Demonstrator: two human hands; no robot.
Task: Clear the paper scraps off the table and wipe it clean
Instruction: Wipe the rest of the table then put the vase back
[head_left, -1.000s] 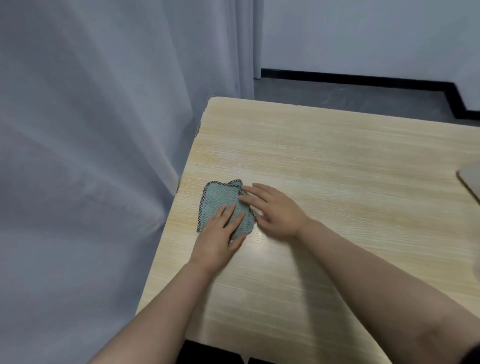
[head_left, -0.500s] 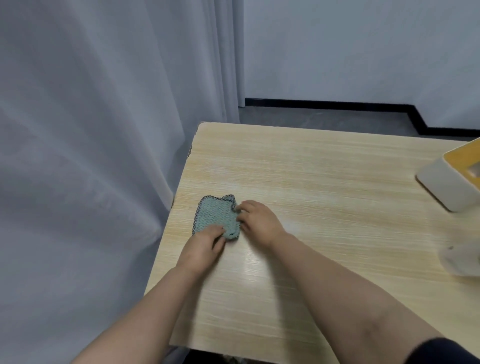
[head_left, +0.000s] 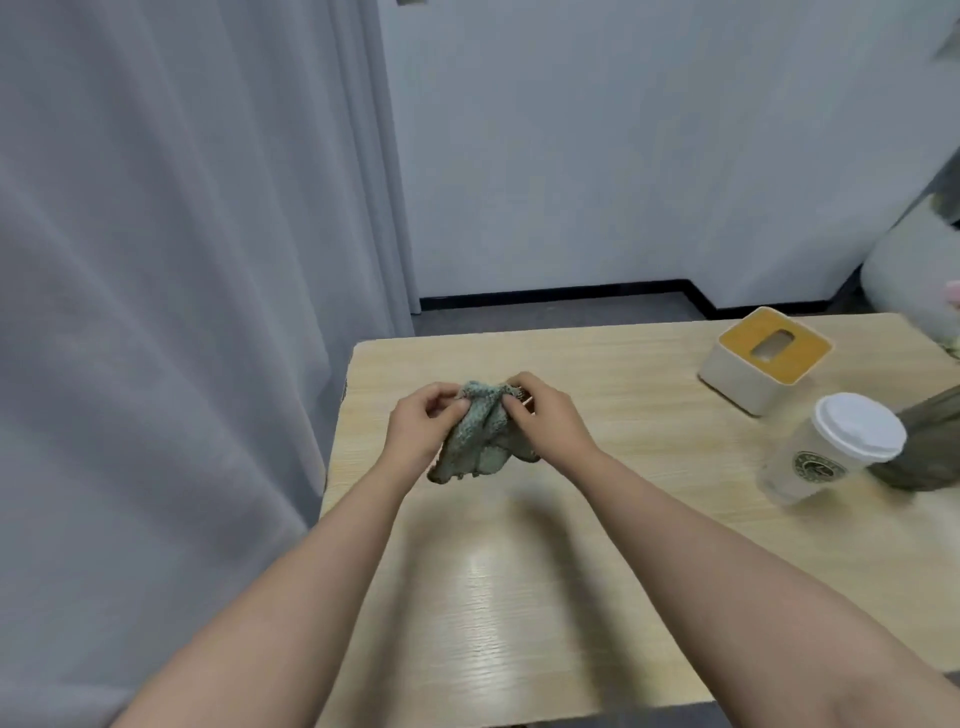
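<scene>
Pinching green cloth bunched between left hand and right hand, lifted above wooden worktop, lidded paper cup at right, tissue box further back, grey curtain left

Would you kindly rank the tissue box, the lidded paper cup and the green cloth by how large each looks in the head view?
1. Lidded paper cup, which looks largest but is blurred.
2. Tissue box, close to the cup; it sits farther away, so this order is unsure.
3. Green cloth, bunched up and partly hidden by both hands.
</scene>
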